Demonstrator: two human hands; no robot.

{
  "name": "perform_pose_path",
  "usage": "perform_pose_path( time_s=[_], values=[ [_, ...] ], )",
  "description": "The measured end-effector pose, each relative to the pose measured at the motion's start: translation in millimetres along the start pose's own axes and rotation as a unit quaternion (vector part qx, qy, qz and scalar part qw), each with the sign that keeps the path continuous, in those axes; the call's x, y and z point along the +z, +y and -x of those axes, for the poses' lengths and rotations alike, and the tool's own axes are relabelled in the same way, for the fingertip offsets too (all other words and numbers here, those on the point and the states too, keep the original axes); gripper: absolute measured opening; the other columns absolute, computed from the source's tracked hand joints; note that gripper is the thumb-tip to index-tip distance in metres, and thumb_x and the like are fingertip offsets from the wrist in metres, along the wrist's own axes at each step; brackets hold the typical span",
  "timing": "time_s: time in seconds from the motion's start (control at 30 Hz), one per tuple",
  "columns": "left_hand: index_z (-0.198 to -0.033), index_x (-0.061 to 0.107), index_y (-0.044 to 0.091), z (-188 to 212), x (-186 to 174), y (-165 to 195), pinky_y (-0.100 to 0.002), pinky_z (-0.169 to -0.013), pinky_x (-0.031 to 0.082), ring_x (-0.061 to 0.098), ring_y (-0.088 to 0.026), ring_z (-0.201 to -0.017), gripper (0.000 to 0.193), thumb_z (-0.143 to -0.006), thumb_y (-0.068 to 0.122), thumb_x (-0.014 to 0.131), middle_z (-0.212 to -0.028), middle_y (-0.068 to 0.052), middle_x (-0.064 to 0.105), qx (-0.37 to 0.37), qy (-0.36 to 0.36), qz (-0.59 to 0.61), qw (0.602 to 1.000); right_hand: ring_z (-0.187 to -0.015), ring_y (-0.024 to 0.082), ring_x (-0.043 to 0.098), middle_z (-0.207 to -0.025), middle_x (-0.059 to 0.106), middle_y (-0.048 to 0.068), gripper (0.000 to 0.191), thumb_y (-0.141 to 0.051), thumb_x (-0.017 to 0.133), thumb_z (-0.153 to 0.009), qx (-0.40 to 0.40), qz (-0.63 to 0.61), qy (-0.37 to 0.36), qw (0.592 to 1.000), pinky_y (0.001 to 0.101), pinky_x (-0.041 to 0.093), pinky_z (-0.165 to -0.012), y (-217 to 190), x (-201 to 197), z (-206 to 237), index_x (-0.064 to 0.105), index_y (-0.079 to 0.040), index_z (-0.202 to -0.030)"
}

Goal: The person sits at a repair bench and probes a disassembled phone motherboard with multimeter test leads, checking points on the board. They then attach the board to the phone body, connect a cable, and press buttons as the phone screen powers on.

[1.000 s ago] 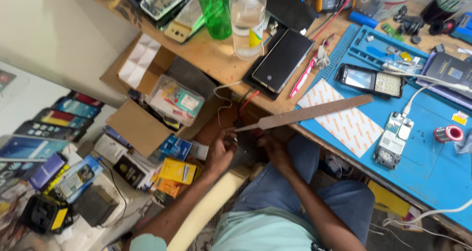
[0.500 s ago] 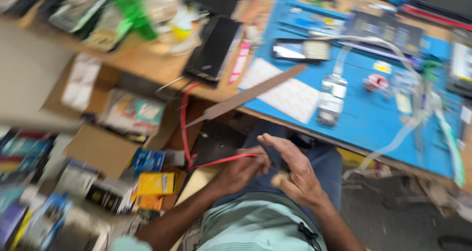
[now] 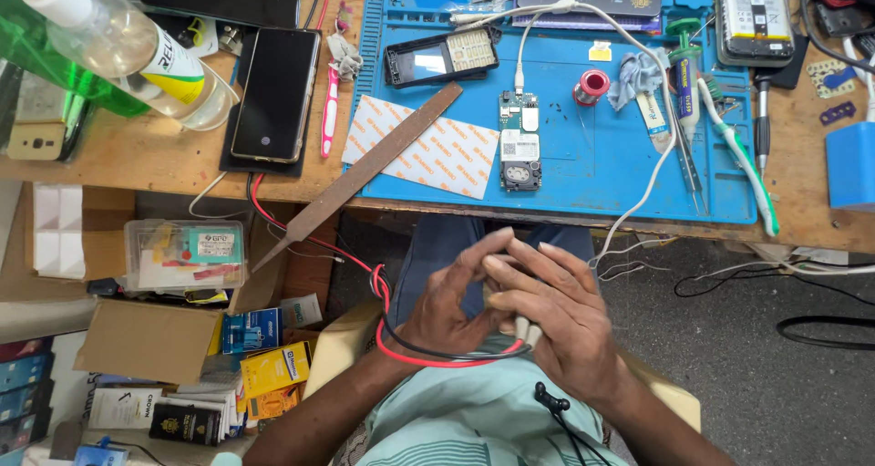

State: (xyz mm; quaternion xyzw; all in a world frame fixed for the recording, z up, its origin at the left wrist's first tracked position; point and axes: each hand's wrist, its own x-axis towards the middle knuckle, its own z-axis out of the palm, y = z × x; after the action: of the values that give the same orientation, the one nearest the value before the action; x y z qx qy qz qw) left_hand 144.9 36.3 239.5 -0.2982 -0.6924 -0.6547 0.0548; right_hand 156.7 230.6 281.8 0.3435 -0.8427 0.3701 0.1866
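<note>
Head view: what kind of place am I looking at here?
Most likely a phone repair bench: a bare phone circuit board lies on a blue repair mat, beside tweezers and an opened phone back.

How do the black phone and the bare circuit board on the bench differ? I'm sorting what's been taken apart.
The black phone is whole, larger, with a dark screen, on the wooden bench. The circuit board is stripped, narrower, with a white cable plugged in, on the blue mat. Both lie flat and untouched.

The person wears a pale green striped shirt [image 3: 474, 420] and blue jeans [image 3: 447, 247], forearms bare.
</note>
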Motion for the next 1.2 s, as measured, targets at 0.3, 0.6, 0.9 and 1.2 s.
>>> perform_pose_path(
  time_s=[0.3, 0.6, 0.9, 1.2],
  values=[
    [-0.135, 0.057, 0.014, -46, -32, -6, -0.031, -0.084, 0.06, 0.07, -0.022, -0.1, 0.05, -0.094, -0.012, 0.068, -0.118, -0.009, 0.076, 0.094, 0.188, -0.189, 0.959, -0.106, 0.035, 0.061, -0.128, 0.067, 0.018, 0.029, -0.028, 0.072, -0.088, -0.044, 0.198, 0.108, 0.973, 0.0445, 0.045, -0.097, 25, -8, -40, 0.075, -0.015, -0.114],
    [-0.119, 0.053, 0.006, -114, -32, -29, -0.032, -0.093, 0.06, 0.073, -0.024, -0.114, 0.015, -0.107, -0.001, 0.06, -0.12, -0.015, 0.073, 0.071, 0.261, -0.119, 0.955, -0.093, 0.026, 0.071, -0.11, 0.071, 0.009, 0.015, -0.02, 0.074, -0.11, 0.088, 0.172, 0.136, 0.972, 0.0339, 0.055, -0.075, 90, -16, -64, 0.068, -0.007, -0.107],
    [-0.101, 0.066, 0.0, -128, -34, -78, -0.033, -0.105, 0.057, 0.068, -0.017, -0.111, 0.006, -0.104, -0.004, 0.069, -0.114, -0.01, 0.07, 0.088, 0.319, 0.156, 0.931, -0.11, 0.022, 0.075, -0.127, 0.069, 0.019, 0.015, -0.009, 0.059, -0.114, 0.198, -0.226, 0.306, 0.903, 0.0312, 0.064, -0.096, 110, -4, -70, 0.054, 0.003, -0.121],
    [-0.11, 0.06, 0.007, -144, -37, -79, -0.027, -0.086, 0.058, 0.07, -0.01, -0.099, 0.011, -0.101, 0.004, 0.065, -0.111, -0.008, 0.073, -0.018, 0.242, 0.227, 0.943, -0.11, 0.025, 0.071, -0.127, 0.065, 0.023, 0.014, -0.001, 0.056, -0.12, 0.121, -0.202, 0.313, 0.92, 0.0342, 0.061, -0.098, 98, 12, -89, 0.049, 0.01, -0.125]
  ],
)
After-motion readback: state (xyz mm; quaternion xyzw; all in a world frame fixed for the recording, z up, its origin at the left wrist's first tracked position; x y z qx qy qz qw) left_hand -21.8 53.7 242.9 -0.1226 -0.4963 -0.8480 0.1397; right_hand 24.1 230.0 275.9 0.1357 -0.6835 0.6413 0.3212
